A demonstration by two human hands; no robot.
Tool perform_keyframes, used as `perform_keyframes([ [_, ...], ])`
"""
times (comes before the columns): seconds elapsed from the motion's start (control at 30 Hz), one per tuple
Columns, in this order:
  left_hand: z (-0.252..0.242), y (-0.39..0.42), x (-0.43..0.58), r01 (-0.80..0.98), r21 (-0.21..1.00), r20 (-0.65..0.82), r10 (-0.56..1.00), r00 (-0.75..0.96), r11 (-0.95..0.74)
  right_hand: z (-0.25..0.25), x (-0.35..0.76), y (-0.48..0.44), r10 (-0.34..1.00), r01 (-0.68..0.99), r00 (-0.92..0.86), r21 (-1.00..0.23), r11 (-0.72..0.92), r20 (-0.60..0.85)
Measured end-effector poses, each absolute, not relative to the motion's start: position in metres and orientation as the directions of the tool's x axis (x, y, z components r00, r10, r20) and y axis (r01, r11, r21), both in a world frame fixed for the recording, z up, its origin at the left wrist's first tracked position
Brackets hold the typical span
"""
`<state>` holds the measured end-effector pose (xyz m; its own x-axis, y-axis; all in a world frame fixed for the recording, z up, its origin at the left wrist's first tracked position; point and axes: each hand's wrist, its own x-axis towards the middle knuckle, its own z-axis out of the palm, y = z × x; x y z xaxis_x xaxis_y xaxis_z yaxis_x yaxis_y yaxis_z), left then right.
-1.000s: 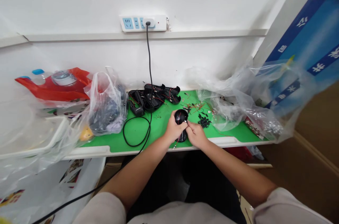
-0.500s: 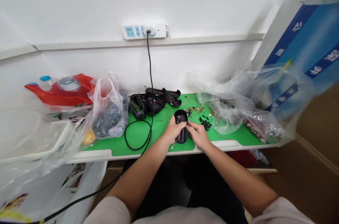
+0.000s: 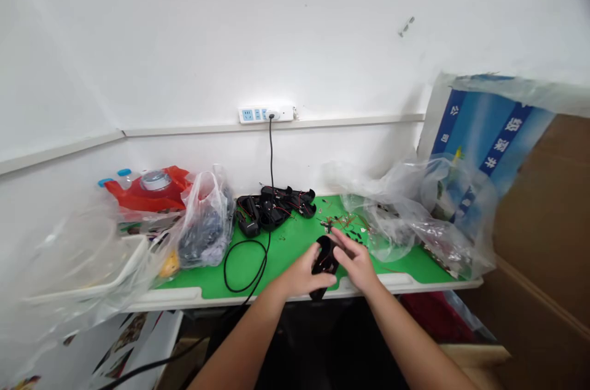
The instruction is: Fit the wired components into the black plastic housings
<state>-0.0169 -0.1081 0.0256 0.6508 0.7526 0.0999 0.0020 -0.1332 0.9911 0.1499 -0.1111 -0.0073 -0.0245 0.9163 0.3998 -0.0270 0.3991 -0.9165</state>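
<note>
A black plastic housing (image 3: pixel 325 262) is tilted up over the front edge of the green mat (image 3: pixel 286 255). My left hand (image 3: pixel 306 273) grips it from the left, thumb across its lower part. On its right side my right hand (image 3: pixel 356 260) touches the upper edge with fingers and thumb spread around it. Small black parts (image 3: pixel 354 235) and thin coloured wires (image 3: pixel 343 221) lie just beyond my right hand. A pile of similar black housings (image 3: pixel 271 209) with red wires sits at the back of the mat.
A black cable (image 3: pixel 271 156) runs from the wall power strip (image 3: pixel 265 113) and loops on the mat. Clear plastic bags (image 3: pixel 396 236) stand at the right, a filled bag (image 3: pixel 205 236) and red bag (image 3: pixel 170 193) at the left.
The camera view has tilted upward. The black housing has been tilted and brought nearer the mat's front edge. My right fingers have spread from their pinch, and my left thumb has moved lower.
</note>
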Motion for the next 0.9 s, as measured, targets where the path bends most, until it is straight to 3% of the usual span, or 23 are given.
perform_keyframes([
  [0.1,0.028,-0.134,-0.022,0.055,0.942,0.24,0.776,0.583,-0.332,-0.007,0.127,-0.137,0.874,0.118,0.093,-0.877,0.466,0.477],
  [0.23,0.011,-0.158,-0.03,0.025,0.952,0.243,0.802,0.545,-0.306,-0.008,0.097,-0.167,0.848,0.208,0.209,-0.869,0.448,0.487],
  [0.43,-0.01,-0.168,-0.05,-0.086,0.971,0.231,0.774,0.59,-0.224,-0.008,0.086,-0.18,0.867,0.195,0.161,-0.876,0.441,0.472],
  [0.6,-0.009,-0.177,-0.049,-0.033,0.965,0.25,0.867,0.431,-0.261,0.006,0.081,-0.184,0.842,0.204,0.045,-0.83,0.52,0.538],
  [0.7,-0.011,-0.187,-0.062,0.076,0.972,0.184,0.926,0.33,-0.221,0.018,0.085,-0.171,0.818,0.173,-0.161,-0.8,0.575,0.553],
  [0.77,-0.019,-0.197,-0.083,0.226,0.956,0.115,0.948,0.297,-0.186,0.022,0.093,-0.146,0.84,0.179,-0.268,-0.833,0.524,0.472],
  [0.83,-0.033,-0.211,-0.11,0.403,0.901,0.034,0.951,0.306,-0.162,0.022,0.103,-0.109,0.916,0.286,-0.248,-0.879,0.381,0.317],
  [0.9,-0.053,-0.227,-0.141,0.547,0.83,-0.066,0.955,0.288,-0.108,0.019,0.112,-0.067,0.956,0.501,-0.175,-0.814,0.294,0.238],
])
